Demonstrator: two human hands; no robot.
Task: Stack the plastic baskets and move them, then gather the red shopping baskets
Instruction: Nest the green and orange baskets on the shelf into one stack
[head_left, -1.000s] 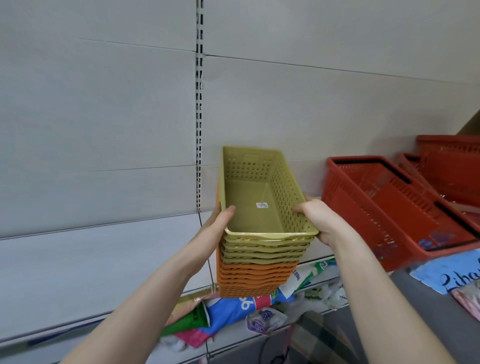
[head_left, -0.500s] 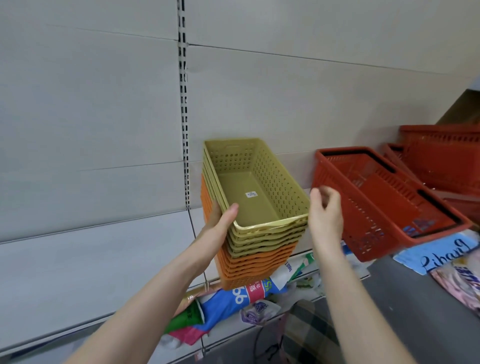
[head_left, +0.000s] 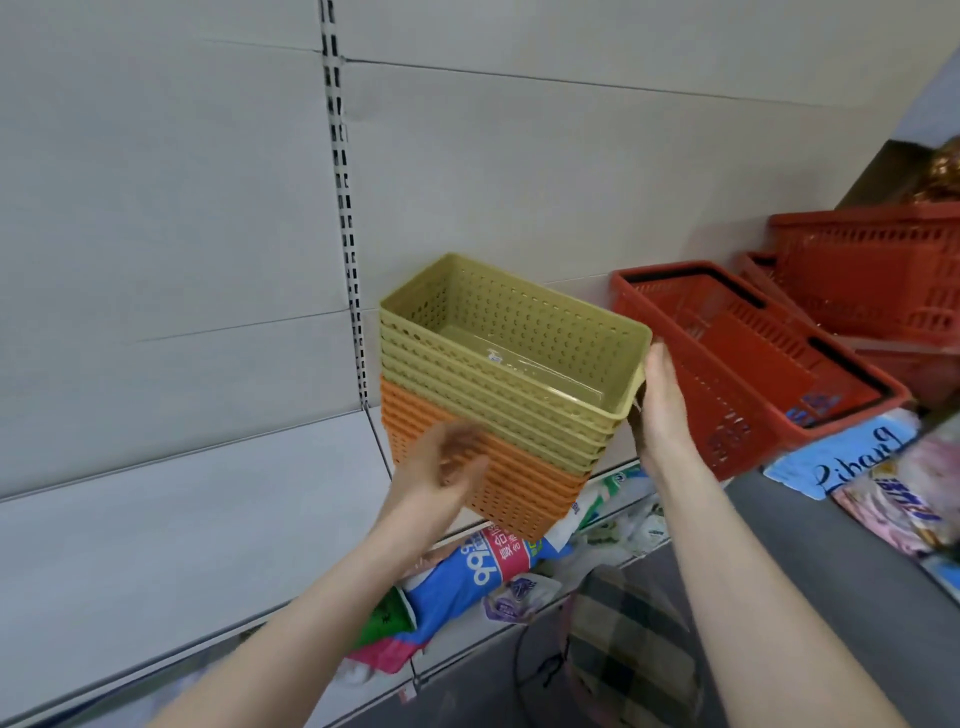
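A stack of perforated plastic baskets, yellow-green ones nested above orange ones, sits turned at an angle over the front edge of the grey shelf. My right hand grips the stack's right end under the top rim. In front of the orange side, my left hand is blurred with its fingers spread. To the right, a red shopping basket lies tilted with black handles. More red shopping baskets are piled behind it at the far right.
A slotted metal upright runs down the grey back wall. Plastic product packets lie on the lower shelf under the stack. A blue printed pack and other packs sit at the right. A plaid item is below.
The stack has swung round, so its long side faces me. My right hand went from free air to the stack's right end. My left hand came off the rim and dropped to the orange side.
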